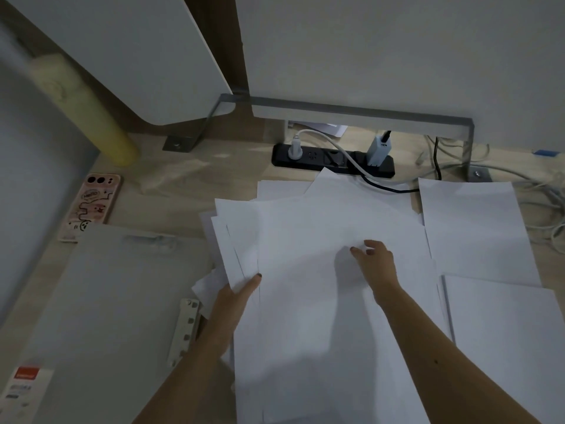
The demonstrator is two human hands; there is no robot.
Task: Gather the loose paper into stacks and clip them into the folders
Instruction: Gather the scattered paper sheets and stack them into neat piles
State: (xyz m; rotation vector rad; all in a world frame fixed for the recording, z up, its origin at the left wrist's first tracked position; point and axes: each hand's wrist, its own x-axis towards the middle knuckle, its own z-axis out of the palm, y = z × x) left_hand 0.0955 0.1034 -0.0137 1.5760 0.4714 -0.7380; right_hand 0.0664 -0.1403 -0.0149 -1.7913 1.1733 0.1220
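While the left hand (pixel 235 296) grips the near corner of a fan of sheets at the left edge of the loose paper (pixel 305 325), thumb laid across the top and the other fingers hidden underneath, the right hand (pixel 377 261) sits in the middle of the pile with its fingertips curled, pinching up a small fold of the top sheet.

From the head view, that paper lies spread untidily over the middle of the wooden desk (pixel 183 179), its far corner reaching the black power strip (pixel 333 160). Two tidier lots lie to its right: a flat sheet (pixel 474 234) farther back and a squared stack (pixel 504 338) nearer the person.

A grey folder (pixel 107 301) lies flat just left of the pile, some sheets overlapping its right edge. A white punched clip strip (pixel 186 328) rests there, beside the left forearm. The folder's near left corner carries a red and white label (pixel 27 384).

Beyond the folder a phone (pixel 91 203) in a patterned case lies face down. A yellow roll (pixel 91 114) leans at the far left, and cables (pixel 544 191) tangle at the far right.
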